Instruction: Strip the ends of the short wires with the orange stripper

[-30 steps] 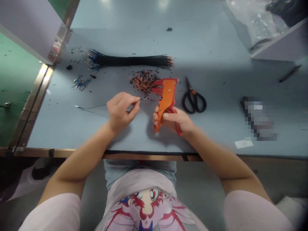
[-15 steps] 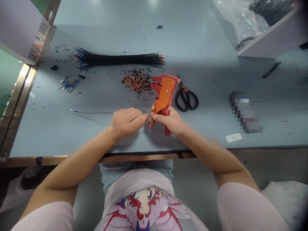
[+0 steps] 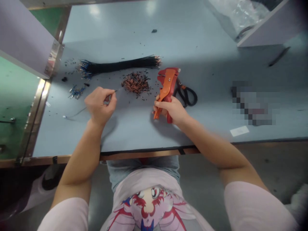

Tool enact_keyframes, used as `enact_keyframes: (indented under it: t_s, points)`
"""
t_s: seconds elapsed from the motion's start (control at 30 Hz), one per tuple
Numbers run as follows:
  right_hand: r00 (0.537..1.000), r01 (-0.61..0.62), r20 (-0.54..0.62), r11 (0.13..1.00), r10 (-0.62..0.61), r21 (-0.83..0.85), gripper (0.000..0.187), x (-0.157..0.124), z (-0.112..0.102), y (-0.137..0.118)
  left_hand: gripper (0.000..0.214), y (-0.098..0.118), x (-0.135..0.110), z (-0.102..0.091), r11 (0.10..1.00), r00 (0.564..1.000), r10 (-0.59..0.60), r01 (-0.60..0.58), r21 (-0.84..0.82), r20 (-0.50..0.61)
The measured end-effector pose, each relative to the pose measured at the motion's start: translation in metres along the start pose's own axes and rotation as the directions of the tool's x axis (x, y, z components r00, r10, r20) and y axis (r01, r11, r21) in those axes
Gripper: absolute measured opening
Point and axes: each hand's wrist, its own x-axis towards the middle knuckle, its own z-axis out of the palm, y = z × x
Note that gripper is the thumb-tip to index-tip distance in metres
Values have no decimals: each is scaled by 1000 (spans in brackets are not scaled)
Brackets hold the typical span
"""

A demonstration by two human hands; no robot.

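My left hand [image 3: 101, 104] pinches a thin black wire [image 3: 80, 111]. One end of it pokes out past the fingertips; the other trails left to a small pale terminal. Wrapped around the handles of an orange and red wire stripper [image 3: 168, 85] is my right hand [image 3: 170, 109]. The tool's jaws point up and left, with no wire seen in them. Between the hands, farther back, lies a heap of copper and black wire scraps [image 3: 136, 84]. Behind the heap rests a bundle of black wires [image 3: 117, 65], blue terminals at its left end and bare copper at its right.
Black-handled scissors [image 3: 189, 94] lie right of the stripper, partly hidden by it. A small pile of blue terminals [image 3: 76, 92] sits left. Farther right are a blurred-out object [image 3: 252, 104], a white label [image 3: 239, 131] and a dark pen-like stick [image 3: 279, 56]. Upright panels stand at both sides.
My left hand has moved left and away from my right hand, taking the wire along. The stripper stays in my right hand, raised slightly. The whole view has shifted a little.
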Motion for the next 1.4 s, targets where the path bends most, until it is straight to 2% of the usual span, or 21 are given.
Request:
enact_keyframes:
  t_s: [0.17, 0.3, 0.43, 0.63, 0.9, 1.2, 1.3, 1.4]
  points:
    - [991, -129, 32, 988, 126, 81, 22, 12, -12, -4, 13, -7, -3, 17, 993, 983, 110, -102, -63, 147]
    - [977, -199, 110, 965, 182, 168, 18, 17, -16, -4, 12, -5, -7, 26, 997, 979, 59, -47, -63, 193]
    - [972, -224, 110, 956, 206, 191, 16, 19, -18, -2, 11, 1, -9, 26, 991, 970, 13, 19, -131, 241]
    - [971, -203, 160, 966, 178, 160, 17, 17, -17, -2, 11, 17, -12, 27, 977, 933, 58, 20, -212, 355]
    - [939, -276, 247, 953, 239, 123, 31, 16, -18, -6, 11, 24, -12, 29, 967, 933, 91, 1, -255, 347]
    - [943, -275, 238, 946, 231, 172, 24, 20, -22, -3, 14, 24, -13, 31, 983, 888, 73, 12, -181, 453]
    - [932, -279, 278, 951, 234, 136, 27, 23, -26, -1, 12, 21, -10, 34, 982, 908, 97, -21, -189, 407]
    - [925, -261, 308, 960, 220, 98, 31, 24, -28, 1, 9, 18, -7, 35, 975, 960, 67, -5, -222, 272]
